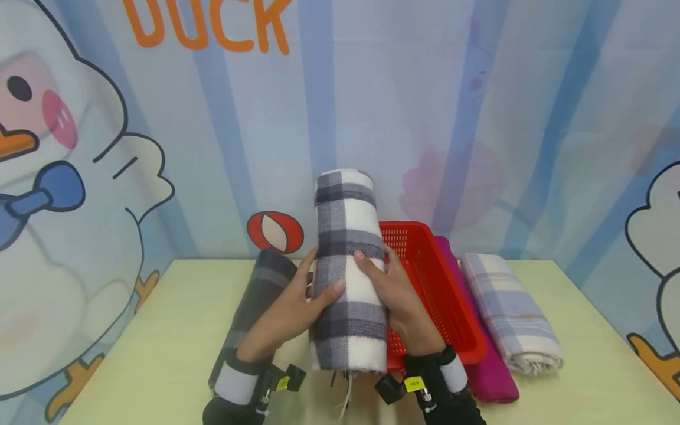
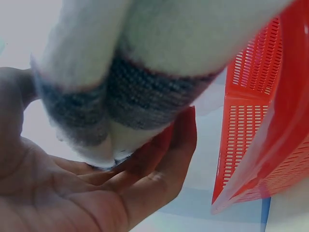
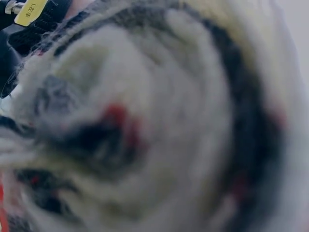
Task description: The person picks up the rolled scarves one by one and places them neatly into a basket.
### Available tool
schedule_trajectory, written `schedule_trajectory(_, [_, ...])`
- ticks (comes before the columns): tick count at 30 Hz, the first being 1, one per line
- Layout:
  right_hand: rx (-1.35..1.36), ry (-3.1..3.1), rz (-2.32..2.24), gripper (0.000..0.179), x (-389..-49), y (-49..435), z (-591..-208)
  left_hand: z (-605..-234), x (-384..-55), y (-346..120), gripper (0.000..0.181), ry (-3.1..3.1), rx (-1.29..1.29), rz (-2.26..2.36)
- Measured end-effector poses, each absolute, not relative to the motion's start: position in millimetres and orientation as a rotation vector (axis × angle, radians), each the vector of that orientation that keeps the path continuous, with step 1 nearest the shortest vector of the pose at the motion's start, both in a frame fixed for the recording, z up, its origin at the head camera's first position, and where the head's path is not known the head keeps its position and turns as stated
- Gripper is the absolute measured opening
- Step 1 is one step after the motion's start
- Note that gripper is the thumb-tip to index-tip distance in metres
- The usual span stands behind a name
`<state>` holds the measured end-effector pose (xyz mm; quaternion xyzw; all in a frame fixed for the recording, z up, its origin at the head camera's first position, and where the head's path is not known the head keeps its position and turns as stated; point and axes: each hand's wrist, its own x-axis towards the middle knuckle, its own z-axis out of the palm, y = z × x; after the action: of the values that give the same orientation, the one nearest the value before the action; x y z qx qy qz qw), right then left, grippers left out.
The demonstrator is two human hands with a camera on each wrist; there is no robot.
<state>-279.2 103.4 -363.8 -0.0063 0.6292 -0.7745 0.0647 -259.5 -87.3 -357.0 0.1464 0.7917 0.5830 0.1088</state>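
Observation:
A rolled white and grey checked scarf (image 1: 347, 236) with loose fringe at its lower end is held up between both hands. My left hand (image 1: 297, 304) grips its left side, thumb across the front and fingers behind; the left wrist view shows these fingers (image 2: 166, 164) curled under the roll (image 2: 149, 96). On the other side my right hand (image 1: 398, 295) grips it with the thumb on the front. The rolled end (image 3: 145, 96) fills the right wrist view, blurred, and hides the right hand there. Behind the roll stands a red plastic basket (image 1: 470, 330), partly covered by it.
A dark grey rolled scarf (image 1: 257, 295) lies left of the left hand on the pale yellow table (image 1: 154, 342). Right of the basket lie a magenta folded cloth (image 1: 491, 378) and a pale blue and white checked roll (image 1: 512, 313). A printed curtain (image 1: 372, 106) hangs behind.

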Motion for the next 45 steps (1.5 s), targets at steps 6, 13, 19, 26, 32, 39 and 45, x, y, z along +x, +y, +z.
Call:
schedule_trajectory(6, [-0.018,1.909,-2.347,0.073,-280,106,-363,-357,-260,-87,0.086,2.338,0.462,1.697])
schedule_trajectory(13, [-0.004,1.898,-2.349,0.072,-279,108,-362,-358,-261,-85,0.083,2.331,0.462,1.700])
schedule_trajectory(19, [-0.023,1.889,-2.338,0.074,-279,111,-361,-359,-262,-83,0.080,2.339,0.469,1.712])
schedule_trajectory(26, [0.002,1.917,-2.297,0.075,-278,115,-362,-363,-263,-80,0.080,2.335,0.447,1.726])
schedule_trajectory(32, [0.008,1.942,-2.271,0.075,-278,115,-363,-365,-262,-79,0.082,2.357,0.422,1.716])
schedule_trajectory(39, [-0.003,1.955,-2.245,0.077,-279,117,-365,-367,-262,-78,0.083,2.377,0.429,1.708])
schedule_trajectory(45, [-0.014,1.954,-2.227,0.076,-281,117,-367,-369,-263,-77,0.081,2.385,0.428,1.705])
